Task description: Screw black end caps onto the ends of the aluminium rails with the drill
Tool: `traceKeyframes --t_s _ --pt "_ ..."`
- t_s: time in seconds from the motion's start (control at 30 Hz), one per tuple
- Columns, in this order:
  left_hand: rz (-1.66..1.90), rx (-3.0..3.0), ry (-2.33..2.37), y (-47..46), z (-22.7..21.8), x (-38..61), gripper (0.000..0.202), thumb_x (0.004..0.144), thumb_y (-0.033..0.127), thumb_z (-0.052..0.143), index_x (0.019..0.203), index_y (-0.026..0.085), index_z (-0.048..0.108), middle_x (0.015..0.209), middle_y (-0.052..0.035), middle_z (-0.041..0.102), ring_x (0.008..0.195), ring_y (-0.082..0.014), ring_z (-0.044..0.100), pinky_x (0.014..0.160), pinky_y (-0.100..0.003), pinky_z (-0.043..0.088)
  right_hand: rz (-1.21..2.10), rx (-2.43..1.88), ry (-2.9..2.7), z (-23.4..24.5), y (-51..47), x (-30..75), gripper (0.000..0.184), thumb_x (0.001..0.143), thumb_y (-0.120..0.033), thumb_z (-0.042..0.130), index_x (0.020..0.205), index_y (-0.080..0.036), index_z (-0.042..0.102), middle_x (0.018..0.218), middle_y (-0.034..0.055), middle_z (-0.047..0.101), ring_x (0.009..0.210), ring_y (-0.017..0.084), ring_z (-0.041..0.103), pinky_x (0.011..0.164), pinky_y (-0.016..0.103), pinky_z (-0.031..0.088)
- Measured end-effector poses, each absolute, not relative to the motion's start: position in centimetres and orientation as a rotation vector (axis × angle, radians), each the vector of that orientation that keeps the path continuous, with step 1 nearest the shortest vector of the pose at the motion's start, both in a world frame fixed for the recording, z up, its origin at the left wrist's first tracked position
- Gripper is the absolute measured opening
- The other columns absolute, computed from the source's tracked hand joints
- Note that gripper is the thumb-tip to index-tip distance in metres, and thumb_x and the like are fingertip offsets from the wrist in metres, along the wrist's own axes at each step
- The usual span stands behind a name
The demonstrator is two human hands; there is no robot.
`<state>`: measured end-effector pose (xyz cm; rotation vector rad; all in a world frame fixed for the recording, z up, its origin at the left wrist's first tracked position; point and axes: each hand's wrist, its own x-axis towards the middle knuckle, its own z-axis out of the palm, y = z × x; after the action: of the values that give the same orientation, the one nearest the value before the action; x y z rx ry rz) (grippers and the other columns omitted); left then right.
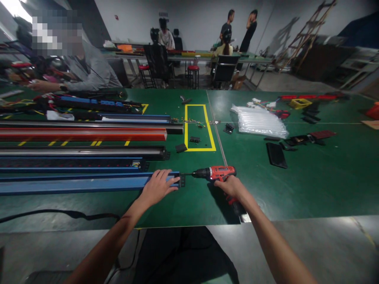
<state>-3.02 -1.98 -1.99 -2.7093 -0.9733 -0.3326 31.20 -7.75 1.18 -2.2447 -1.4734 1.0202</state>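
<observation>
One blue rail (89,185) lies under the spread fingers of the left hand (156,187), its black end cap (182,181) just beside their tips; rightward, the right hand's (232,186) fingers wrap a red drill (220,171), bit pointing at the cap.

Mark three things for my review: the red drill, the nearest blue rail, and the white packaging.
Red drill (222,171): head view, on its motor housing.
Nearest blue rail (77,185): head view, on its upper face.
White packaging (261,123): head view, on its ribbed top.
</observation>
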Motion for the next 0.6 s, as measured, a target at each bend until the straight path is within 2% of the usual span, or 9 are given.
traceKeyframes --t_s 0.3,0.6 --pt "-0.372 -2.736 -0.989 -1.95 -2.09 -3.01 0.040 0.095 0.050 0.058 0.127 0.029 0.065 0.127 -0.0153 0.062 0.117 -0.0299 0.058 0.099 -0.047 0.043 1.005 -2.263 -1.473 1.02 -7.71 31.26 0.026 0.074 -0.043 0.066 0.066 -0.020 0.062 0.058 0.0025 0.063 0.053 0.016 0.058 0.051 0.026 0.040" --pt "-0.331 -2.717 -0.979 -1.96 -1.99 -2.97 0.041 0.094 0.051 0.058 0.127 0.029 0.065 0.126 -0.0156 0.062 0.116 -0.0301 0.058 0.098 -0.047 0.044 1.040 -2.284 -1.445 1.36 -7.70 31.18 0.027 0.075 -0.044 0.065 0.066 -0.018 0.063 0.059 0.0037 0.064 0.055 0.017 0.059 0.052 0.027 0.042"
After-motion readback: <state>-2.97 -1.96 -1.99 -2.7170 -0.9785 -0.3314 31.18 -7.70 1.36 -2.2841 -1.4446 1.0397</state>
